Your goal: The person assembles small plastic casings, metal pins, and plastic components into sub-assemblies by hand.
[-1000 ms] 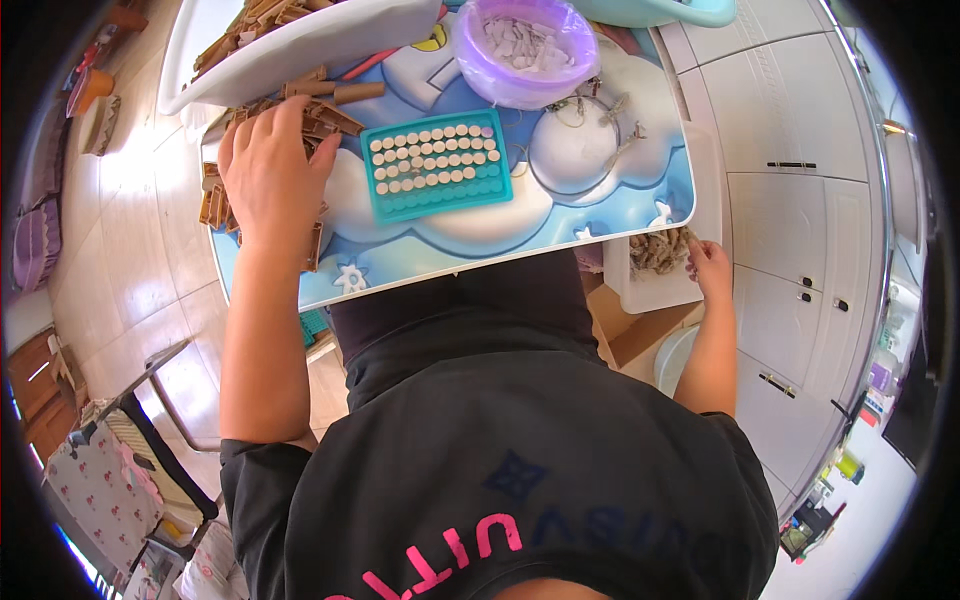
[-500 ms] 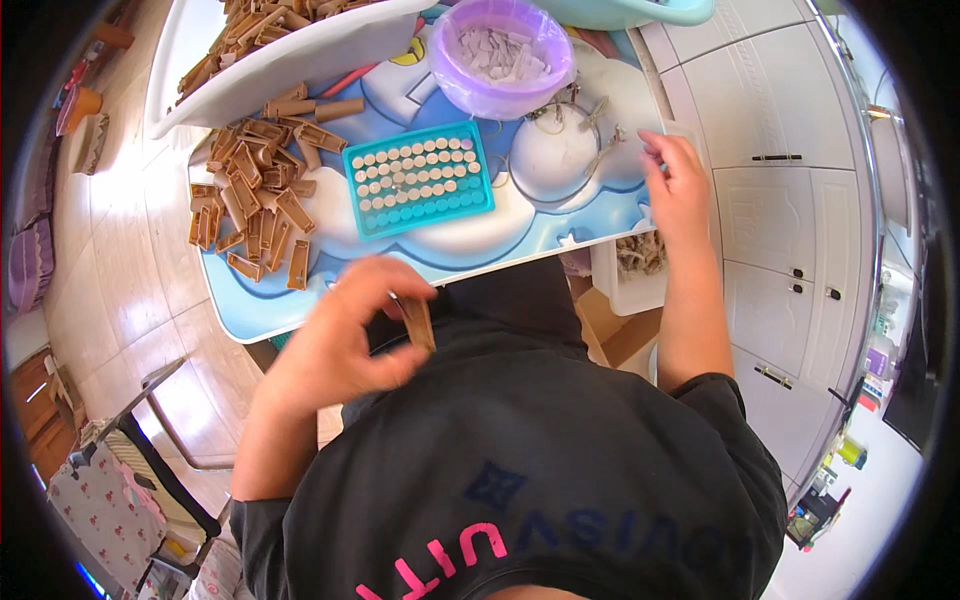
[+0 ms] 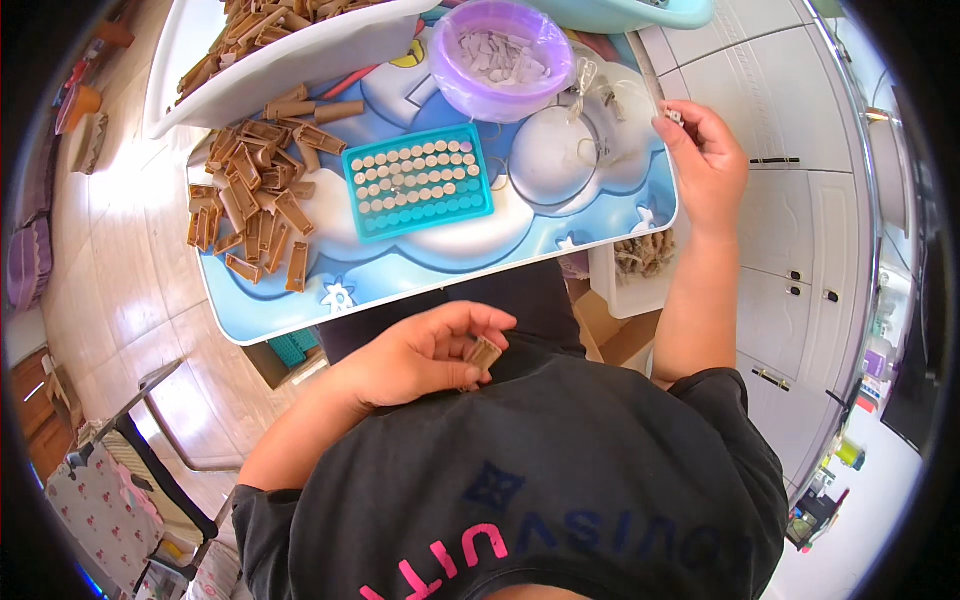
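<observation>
My left hand [image 3: 430, 350] is closed around a small brown plastic casing [image 3: 484, 354], held in front of my shirt below the table edge. Raised over the table's right edge, my right hand [image 3: 708, 165] pinches a small whitish part with thin wires [image 3: 674, 117]. Thin, partly blurred wires [image 3: 592, 90] hang over the table to its left. A teal tray [image 3: 366, 234] holds rows of round pale discs [image 3: 415, 168]; its near row of pockets shows teal. Many loose brown casings [image 3: 255, 185] lie heaped left of the tray.
A purple bowl [image 3: 452, 97] lined with clear plastic holds small whitish pieces. A white bin [image 3: 340, 55] full of brown casings leans over the table's far left. Below the right edge sits a white box [image 3: 625, 295] of wired parts. White cabinets [image 3: 770, 220] stand on the right.
My left hand has moved right with the brown casing, closer to my middle. My right hand has risen and shifted right, now with the small wired part in its fingers; the wires have lifted.
</observation>
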Tool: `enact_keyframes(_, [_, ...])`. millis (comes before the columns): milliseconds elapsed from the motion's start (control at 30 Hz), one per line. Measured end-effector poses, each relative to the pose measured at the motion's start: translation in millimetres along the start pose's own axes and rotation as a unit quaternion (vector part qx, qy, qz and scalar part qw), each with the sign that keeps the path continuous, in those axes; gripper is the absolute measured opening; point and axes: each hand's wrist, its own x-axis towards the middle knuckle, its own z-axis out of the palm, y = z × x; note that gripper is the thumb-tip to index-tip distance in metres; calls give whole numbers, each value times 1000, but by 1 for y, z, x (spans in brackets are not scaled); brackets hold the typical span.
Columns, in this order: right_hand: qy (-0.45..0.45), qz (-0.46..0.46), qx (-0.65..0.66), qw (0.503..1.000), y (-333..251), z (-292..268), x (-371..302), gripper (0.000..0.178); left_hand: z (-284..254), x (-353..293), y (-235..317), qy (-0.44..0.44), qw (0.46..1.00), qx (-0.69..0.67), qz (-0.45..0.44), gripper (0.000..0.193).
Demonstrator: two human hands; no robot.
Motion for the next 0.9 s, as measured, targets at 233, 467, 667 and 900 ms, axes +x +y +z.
enact_keyframes(233, [-252,-92,72,961,-55,10,-38,22,-9,-13,46,147,961,31,231,34])
enact_keyframes(467, [-360,-180,51,914,-67,50,-53,23,16,14,47,267,843,413,217,15])
enact_keyframes(667, [-362,-207,43,908,-68,60,-57,25,15,21,30,267,916,269,133,22])
enact_keyframes(900, [-360,-193,53,911,-67,63,-65,30,10,17,23,284,916,241,148,23])
